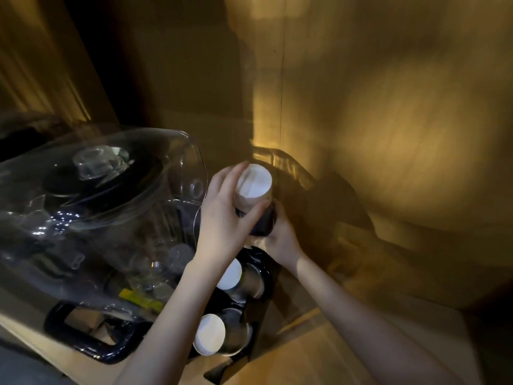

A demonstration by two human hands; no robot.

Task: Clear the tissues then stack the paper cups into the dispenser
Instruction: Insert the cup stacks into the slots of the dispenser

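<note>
- My left hand (224, 218) grip pinches the paper cup (254, 187), base up, above the dispenser (262, 276).
- My right hand (277, 234) grip wraps the dispenser's top tube (263, 223).

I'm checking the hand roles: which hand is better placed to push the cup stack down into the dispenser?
The left hand. It grips the paper cup stack from the side near its top, so it can press down. The right hand sits lower, steadying the dark dispenser tube.

left hand (224, 218) closed grip, right hand (279, 237) likewise
</note>
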